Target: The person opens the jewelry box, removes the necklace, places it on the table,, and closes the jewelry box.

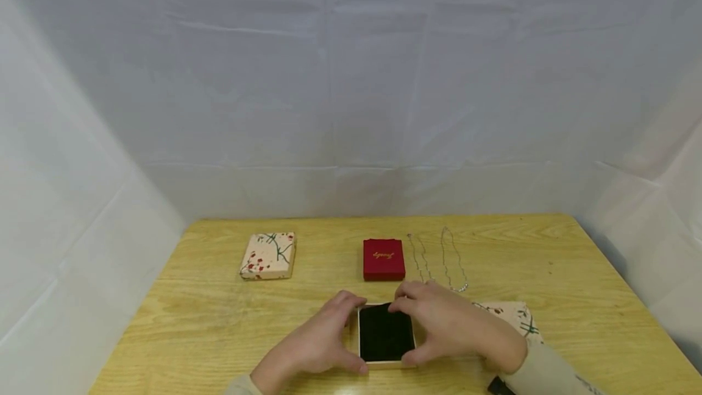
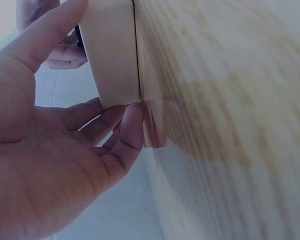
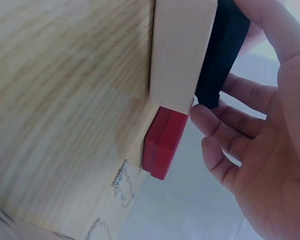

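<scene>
A small open cardboard box [image 1: 390,366] with pale sides lies on the table between both hands. My left hand [image 1: 328,335] holds its left side, thumb at the near corner and fingers at the far one. Inside the box is a black, soft-looking pad [image 1: 386,334]. My right hand [image 1: 441,325] pinches this pad, thumb at its near end and fingertips at its far end. In the right wrist view the pad [image 3: 224,50] sticks up above the box wall [image 3: 179,55]. The left wrist view has the fingers curled at the box's far corner [image 2: 112,97].
Beyond the hands stands a red box [image 1: 382,262] with gold lettering. To its right lie two thin silver necklaces, one with beads [image 1: 462,288]. A floral-patterned box [image 1: 269,256] sits at the back left. A floral piece [image 1: 512,316] lies partly under the right forearm, near a black object [image 1: 499,386].
</scene>
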`<state>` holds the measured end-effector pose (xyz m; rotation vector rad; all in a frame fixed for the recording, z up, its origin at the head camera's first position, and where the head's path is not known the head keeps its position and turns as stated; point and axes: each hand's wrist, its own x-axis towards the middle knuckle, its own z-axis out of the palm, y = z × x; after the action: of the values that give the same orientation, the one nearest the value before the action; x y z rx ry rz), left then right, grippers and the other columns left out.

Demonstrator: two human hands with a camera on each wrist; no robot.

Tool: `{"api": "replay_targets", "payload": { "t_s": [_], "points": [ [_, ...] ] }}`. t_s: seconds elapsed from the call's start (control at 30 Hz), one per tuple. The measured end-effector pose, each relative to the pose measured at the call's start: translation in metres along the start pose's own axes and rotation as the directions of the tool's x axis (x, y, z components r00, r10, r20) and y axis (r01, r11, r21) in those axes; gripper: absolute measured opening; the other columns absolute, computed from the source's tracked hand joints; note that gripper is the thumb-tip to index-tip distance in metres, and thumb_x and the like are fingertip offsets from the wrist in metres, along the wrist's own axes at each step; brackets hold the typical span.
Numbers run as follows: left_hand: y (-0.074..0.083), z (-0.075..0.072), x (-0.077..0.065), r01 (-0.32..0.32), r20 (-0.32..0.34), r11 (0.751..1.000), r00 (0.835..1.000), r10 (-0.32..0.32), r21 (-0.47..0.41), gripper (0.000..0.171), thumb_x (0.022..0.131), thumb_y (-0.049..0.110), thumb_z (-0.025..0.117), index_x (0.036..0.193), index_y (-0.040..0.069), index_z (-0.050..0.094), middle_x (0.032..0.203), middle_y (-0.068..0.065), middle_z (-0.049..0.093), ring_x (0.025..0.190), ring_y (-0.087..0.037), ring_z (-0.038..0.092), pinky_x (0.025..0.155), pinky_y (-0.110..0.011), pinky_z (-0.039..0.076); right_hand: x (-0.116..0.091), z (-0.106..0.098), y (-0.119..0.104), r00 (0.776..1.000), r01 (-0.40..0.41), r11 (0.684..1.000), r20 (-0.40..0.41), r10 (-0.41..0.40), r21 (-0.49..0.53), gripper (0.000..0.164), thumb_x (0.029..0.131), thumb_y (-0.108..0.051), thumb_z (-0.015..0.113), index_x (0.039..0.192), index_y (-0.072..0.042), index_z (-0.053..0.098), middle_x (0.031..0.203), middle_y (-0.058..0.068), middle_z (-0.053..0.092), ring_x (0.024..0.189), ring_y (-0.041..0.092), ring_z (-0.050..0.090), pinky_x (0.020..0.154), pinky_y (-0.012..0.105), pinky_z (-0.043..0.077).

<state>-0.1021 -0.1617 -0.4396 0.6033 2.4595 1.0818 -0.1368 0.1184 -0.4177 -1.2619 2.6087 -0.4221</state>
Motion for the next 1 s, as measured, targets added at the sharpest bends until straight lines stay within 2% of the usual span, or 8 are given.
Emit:
{"api": "replay_targets", "payload": {
  "t_s": [0.1, 0.23, 0.6, 0.8, 1.0],
  "points": [
    [0.000, 0.000, 0.000, -0.004, -0.003, 1.000, 1.000, 0.004, 0.004, 0.100, 0.074, 0.041, 0.098, 0.153, 0.005, 0.049, 0.137, 0.004, 0.051, 0.113, -0.017, 0.053, 0.101, -0.035, 0.051, -0.001, 0.003, 0.001, 1.000, 0.009, 1.000, -0.009, -0.009, -0.002, 0.076, 0.082, -0.068, 0.082, 0.136, -0.017, 0.071, 0.133, -0.005, 0.060, 0.118, 0.014, 0.058, 0.105, 0.052, 0.051],
    [-0.001, 0.001, 0.000, -0.010, -0.008, 1.000, 1.000, 0.010, 0.015, 0.101, 0.073, 0.042, 0.098, 0.153, 0.005, 0.049, 0.137, 0.004, 0.051, 0.113, -0.017, 0.053, 0.101, -0.034, 0.051, -0.002, 0.007, 0.004, 1.000, 0.019, 1.000, -0.023, -0.019, 0.007, 0.076, 0.082, -0.070, 0.081, 0.136, -0.019, 0.070, 0.134, -0.006, 0.059, 0.119, 0.013, 0.055, 0.104, 0.047, 0.050],
    [-0.001, 0.001, 0.001, -0.016, -0.010, 0.999, 1.000, 0.017, 0.029, 0.103, 0.073, 0.043, 0.098, 0.154, 0.003, 0.048, 0.137, 0.004, 0.051, 0.116, -0.017, 0.053, 0.105, -0.038, 0.050, -0.007, 0.014, 0.007, 0.999, 0.025, 0.999, -0.026, -0.024, 0.045, 0.066, 0.085, -0.071, 0.075, 0.134, -0.027, 0.072, 0.132, -0.010, 0.056, 0.120, 0.012, 0.047, 0.106, 0.045, 0.049],
    [-0.002, 0.001, 0.001, -0.017, -0.008, 1.000, 1.000, 0.017, 0.023, 0.104, 0.073, 0.044, 0.098, 0.154, 0.003, 0.047, 0.138, 0.003, 0.051, 0.117, -0.017, 0.053, 0.106, -0.038, 0.050, -0.007, 0.015, 0.006, 0.997, 0.063, 0.998, -0.035, -0.064, -0.018, 0.053, 0.097, -0.062, 0.068, 0.133, -0.024, 0.073, 0.128, -0.009, 0.061, 0.118, 0.012, 0.052, 0.102, 0.046, 0.050],
    [-0.001, 0.000, 0.001, -0.008, 0.000, 1.000, 1.000, 0.008, 0.019, 0.103, 0.074, 0.045, 0.098, 0.155, 0.004, 0.047, 0.136, 0.004, 0.051, 0.115, -0.016, 0.053, 0.104, -0.037, 0.050, -0.005, 0.015, 0.004, 0.999, 0.049, 0.998, -0.015, -0.050, -0.036, 0.046, 0.096, -0.054, 0.075, 0.131, -0.023, 0.074, 0.125, -0.011, 0.063, 0.115, 0.012, 0.053, 0.100, 0.044, 0.049]
  ]
}}
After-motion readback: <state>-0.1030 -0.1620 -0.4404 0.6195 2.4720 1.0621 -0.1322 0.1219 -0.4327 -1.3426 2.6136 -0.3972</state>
